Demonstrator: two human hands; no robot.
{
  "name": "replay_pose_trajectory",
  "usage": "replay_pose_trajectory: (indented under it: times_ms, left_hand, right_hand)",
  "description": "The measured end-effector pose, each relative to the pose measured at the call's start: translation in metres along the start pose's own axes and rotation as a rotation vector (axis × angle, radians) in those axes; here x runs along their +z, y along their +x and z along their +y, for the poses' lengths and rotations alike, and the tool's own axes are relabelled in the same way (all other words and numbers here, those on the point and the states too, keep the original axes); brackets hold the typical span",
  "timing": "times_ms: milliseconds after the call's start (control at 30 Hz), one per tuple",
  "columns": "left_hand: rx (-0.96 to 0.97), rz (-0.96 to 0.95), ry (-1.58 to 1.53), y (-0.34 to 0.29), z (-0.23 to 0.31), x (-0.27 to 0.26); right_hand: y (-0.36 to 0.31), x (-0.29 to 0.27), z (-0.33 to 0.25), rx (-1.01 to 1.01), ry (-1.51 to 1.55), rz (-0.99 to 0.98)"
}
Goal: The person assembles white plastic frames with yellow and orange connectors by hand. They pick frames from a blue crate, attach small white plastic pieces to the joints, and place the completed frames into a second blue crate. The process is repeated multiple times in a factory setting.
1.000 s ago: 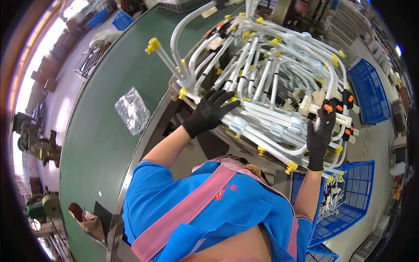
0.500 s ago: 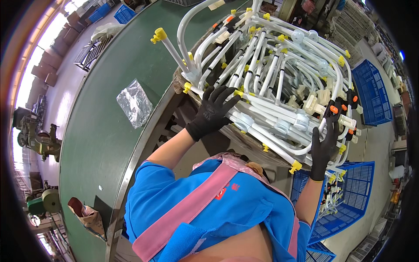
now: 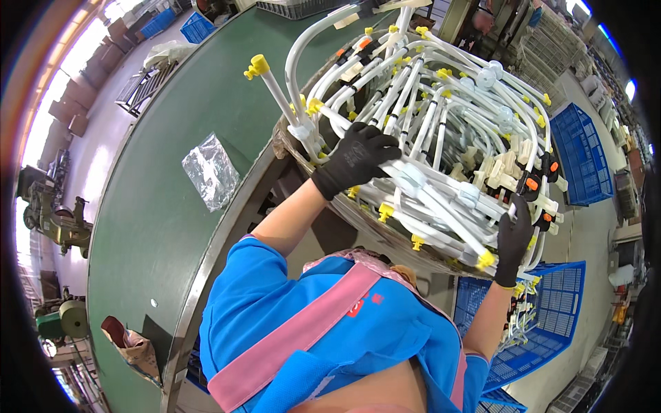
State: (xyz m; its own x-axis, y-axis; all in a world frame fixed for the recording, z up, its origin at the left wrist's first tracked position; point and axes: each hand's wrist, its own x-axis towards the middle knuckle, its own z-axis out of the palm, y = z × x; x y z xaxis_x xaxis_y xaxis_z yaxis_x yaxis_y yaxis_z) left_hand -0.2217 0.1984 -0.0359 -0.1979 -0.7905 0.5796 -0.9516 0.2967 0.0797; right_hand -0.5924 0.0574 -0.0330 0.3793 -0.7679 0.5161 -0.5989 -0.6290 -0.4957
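Your left hand (image 3: pixel 354 157) lies fingers spread on the tube bundle (image 3: pixel 441 131) in the basket (image 3: pixel 303 160) (above green belt (image 3: pixel 172 206)); your right hand (image 3: pixel 515 237) grips tubes at the bundle's right edge.

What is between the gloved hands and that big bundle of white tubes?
Nothing visible. The left hand lies directly on the bundle of white tubes at its near left side, and the right hand holds its right edge by the orange clips.
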Motion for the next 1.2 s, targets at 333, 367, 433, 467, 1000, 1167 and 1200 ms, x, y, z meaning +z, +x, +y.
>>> replay_pose_trajectory:
  times_ms: [333,367,433,467,1000,1167,1200]
  left_hand:
    - [-0.138,-0.041,-0.062,-0.021,-0.012,-0.008]
    - [-0.126,-0.039,-0.051,-0.019,-0.009,-0.01]
    - [-0.159,-0.064,-0.078,-0.017,-0.003,-0.013]
    - [-0.175,-0.078,-0.09,-0.018,0.001,-0.015]
    - [-0.855,0.635,-0.196,-0.069,-0.062,-0.011]
    - [-0.803,0.541,-0.292,-0.067,-0.064,-0.019]
    - [-0.746,0.469,-0.248,-0.069,-0.068,-0.023]
  right_hand:
    - [-0.002,0.025,-0.026,-0.06,-0.1,-0.015]
    - [0.0,0.024,-0.025,-0.082,-0.14,-0.015]
    - [0.001,0.023,-0.025,-0.091,-0.15,-0.009]
    - [0.001,0.023,-0.024,-0.082,-0.13,-0.006]
    - [0.002,0.017,-0.022,-0.148,0.015,-0.139]
    - [-0.001,0.009,-0.017,-0.254,-0.021,-0.2]
    - [-0.001,0.008,-0.016,-0.261,-0.012,-0.195]
